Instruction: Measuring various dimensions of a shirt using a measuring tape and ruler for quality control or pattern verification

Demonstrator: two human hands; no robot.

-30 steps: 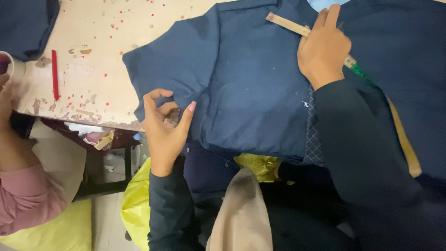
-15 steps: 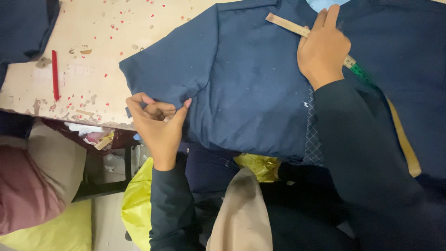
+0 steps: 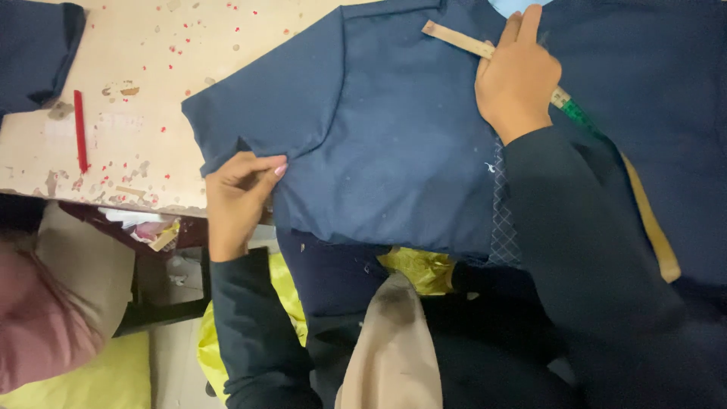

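A navy blue garment point(image 3: 394, 129) lies spread on a worn beige table point(image 3: 144, 68), its short sleeve pointing left. My left hand point(image 3: 238, 198) pinches the sleeve's lower edge near the underarm, at the table's front edge. My right hand point(image 3: 519, 76) presses flat on a wooden ruler point(image 3: 454, 39) that lies slanted across the garment's upper part. The ruler carries on under my right sleeve and shows again at the lower right.
A red pencil point(image 3: 79, 130) lies on the table at the left. Another dark blue cloth point(image 3: 34, 45) sits at the top left corner. A person in pink point(image 3: 38, 333) is at the lower left. Yellow bags point(image 3: 250, 333) lie below the table.
My left hand has moved up and to the right along the sleeve edge and closed its pinch on it. The person at the left has drawn back. My right hand has stayed put.
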